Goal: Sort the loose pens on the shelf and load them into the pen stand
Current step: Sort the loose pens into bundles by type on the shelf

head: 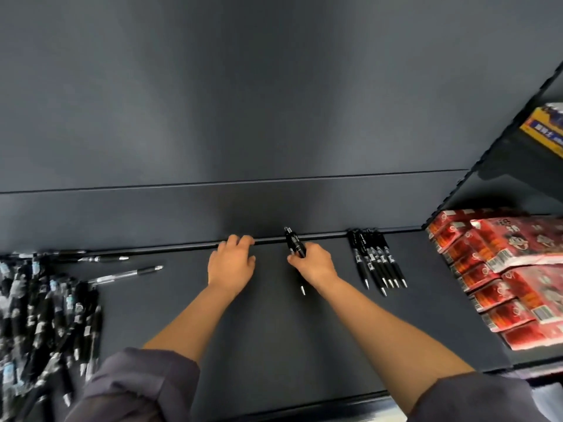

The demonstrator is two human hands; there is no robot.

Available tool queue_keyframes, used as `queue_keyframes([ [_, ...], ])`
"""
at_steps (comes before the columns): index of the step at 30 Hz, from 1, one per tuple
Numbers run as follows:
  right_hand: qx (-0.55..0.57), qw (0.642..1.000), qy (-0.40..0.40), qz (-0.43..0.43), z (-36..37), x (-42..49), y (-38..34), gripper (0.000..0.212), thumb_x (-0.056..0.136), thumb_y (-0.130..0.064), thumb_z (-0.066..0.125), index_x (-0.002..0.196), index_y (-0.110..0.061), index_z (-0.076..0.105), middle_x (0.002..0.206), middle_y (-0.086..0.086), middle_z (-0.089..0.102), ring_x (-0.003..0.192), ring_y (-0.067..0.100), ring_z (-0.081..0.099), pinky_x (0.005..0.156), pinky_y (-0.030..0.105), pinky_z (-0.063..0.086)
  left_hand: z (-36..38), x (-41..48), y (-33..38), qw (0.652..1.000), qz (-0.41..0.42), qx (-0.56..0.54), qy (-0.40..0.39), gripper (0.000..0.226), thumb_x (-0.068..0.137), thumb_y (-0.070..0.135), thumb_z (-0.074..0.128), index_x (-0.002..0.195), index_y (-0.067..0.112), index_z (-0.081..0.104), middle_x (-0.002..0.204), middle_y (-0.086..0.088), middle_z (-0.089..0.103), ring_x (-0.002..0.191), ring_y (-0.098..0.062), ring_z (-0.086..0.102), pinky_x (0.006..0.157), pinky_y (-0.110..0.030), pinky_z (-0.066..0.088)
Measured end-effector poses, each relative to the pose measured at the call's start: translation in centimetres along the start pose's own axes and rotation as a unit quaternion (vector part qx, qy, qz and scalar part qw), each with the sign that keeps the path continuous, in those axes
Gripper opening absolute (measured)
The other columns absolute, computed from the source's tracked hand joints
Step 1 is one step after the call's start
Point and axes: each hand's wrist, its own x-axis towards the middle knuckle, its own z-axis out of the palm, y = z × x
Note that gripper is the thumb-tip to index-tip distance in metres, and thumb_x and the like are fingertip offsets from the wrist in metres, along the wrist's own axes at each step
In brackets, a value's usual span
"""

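My right hand (pixel 313 264) grips a small bunch of black pens (pixel 295 243) near the back of the dark shelf (pixel 274 330); their clicker ends point to the back wall and one tip sticks out below my palm. My left hand (pixel 232 263) rests on the shelf beside it with fingers curled and nothing in it. To the right lie several black pens (pixel 376 260) side by side in a neat row, tips toward me. A large jumbled pile of black pens (pixel 45 324) covers the shelf's left end. No pen stand is in view.
Two loose pens (pixel 128 274) lie above the pile at the left. Red packaged goods (pixel 511 275) are stacked at the shelf's right end, with a yellow and blue box (pixel 545 129) on a higher shelf. A dark back panel (pixel 243 117) rises behind.
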Motion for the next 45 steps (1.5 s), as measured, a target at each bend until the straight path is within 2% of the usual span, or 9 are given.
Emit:
queue_keyframes([
  [7,-0.205,0.972,0.104,0.058,-4.9,0.3,3.1,0.029,0.089,-0.032,0.056,0.11,-0.011,0.055,0.115,0.013,0.062,0.106,0.034,0.06,0.079,0.036,0.047,2.3,1.6,7.8,0.957,0.094,-0.2,-0.187,0.028,0.09,0.022,0.055,0.118,0.018,0.055,0.101,0.0,0.05,0.094,-0.017,0.053,0.086,-0.023,0.042],
  [10,-0.21,0.972,0.099,0.048,-6.1,0.7,4.1,0.036,0.091,-0.034,0.057,0.114,-0.008,0.052,0.121,0.015,0.056,0.11,0.035,0.057,0.079,0.037,0.045,3.5,1.4,10.1,0.94,0.084,-0.232,-0.235,0.037,0.091,0.022,0.056,0.127,0.015,0.051,0.113,-0.007,0.056,0.096,-0.014,0.052,0.082,-0.016,0.034],
  [13,-0.144,0.983,0.101,0.046,-7.3,1.1,4.7,0.035,0.092,-0.031,0.055,0.115,-0.005,0.05,0.121,0.018,0.054,0.11,0.036,0.054,0.08,0.037,0.044,4.4,1.8,11.7,0.932,0.066,-0.243,-0.26,0.044,0.092,0.02,0.055,0.135,0.014,0.044,0.121,-0.009,0.054,0.109,-0.023,0.054,0.089,-0.022,0.041],
  [20,-0.122,0.983,0.102,0.093,-13.3,2.4,9.4,0.042,0.095,-0.016,0.052,0.134,-0.006,0.041,0.13,0.023,0.043,0.115,0.041,0.05,0.093,0.04,0.043,6.4,2.3,16.0,0.943,0.036,-0.248,-0.22,0.055,0.092,0.01,0.054,0.143,0.01,0.034,0.135,-0.015,0.04,0.119,-0.029,0.049,0.097,-0.038,0.046],
  [23,-0.146,0.98,0.085,0.104,-14.6,3.1,10.9,0.043,0.095,-0.022,0.053,0.132,-0.003,0.041,0.134,0.023,0.038,0.117,0.043,0.048,0.098,0.043,0.043,7.2,2.2,17.8,0.949,0.013,-0.259,-0.181,0.056,0.09,0.007,0.054,0.142,0.008,0.034,0.138,-0.016,0.037,0.122,-0.028,0.048,0.102,-0.03,0.04],
  [26,-0.21,0.973,0.05,0.085,-14.8,3.6,11.6,0.036,0.097,-0.021,0.048,0.128,-0.002,0.046,0.137,0.02,0.036,0.119,0.038,0.048,0.1,0.039,0.04,7.6,1.9,19.1,0.957,0.014,-0.24,-0.162,0.056,0.089,0.003,0.053,0.142,0.009,0.035,0.136,-0.013,0.039,0.12,-0.025,0.049,0.098,-0.021,0.035],
  [31,-0.229,0.97,0.069,0.052,-15.4,3.9,13.2,0.028,0.093,-0.004,0.046,0.119,-0.003,0.056,0.131,0.016,0.04,0.115,0.038,0.049,0.092,0.038,0.045,8.1,1.3,21.2,0.956,-0.012,-0.25,-0.149,0.051,0.086,-0.007,0.048,0.135,0.005,0.043,0.123,-0.014,0.04,0.101,-0.03,0.056,0.084,-0.038,0.054],
  [37,-0.254,0.964,0.067,0.028,-16.7,4.1,14.4,0.031,0.098,-0.025,0.047,0.122,-0.007,0.055,0.128,0.016,0.046,0.119,0.038,0.047,0.092,0.04,0.044,8.8,0.7,22.5,0.963,0.009,-0.231,-0.14,0.05,0.087,-0.002,0.049,0.135,0.012,0.044,0.124,-0.011,0.042,0.108,-0.026,0.053,0.09,-0.023,0.041],
  [45,-0.323,0.937,0.126,-0.043,-16.5,3.1,13.0,0.036,0.097,-0.034,0.045,0.125,-0.013,0.053,0.127,0.01,0.049,0.117,0.033,0.048,0.088,0.04,0.044,6.5,0.5,19.6,0.974,0.04,-0.165,-0.151,0.035,0.091,0.014,0.053,0.126,0.016,0.051,0.122,-0.008,0.047,0.11,-0.024,0.053,0.095,-0.031,0.044],
])
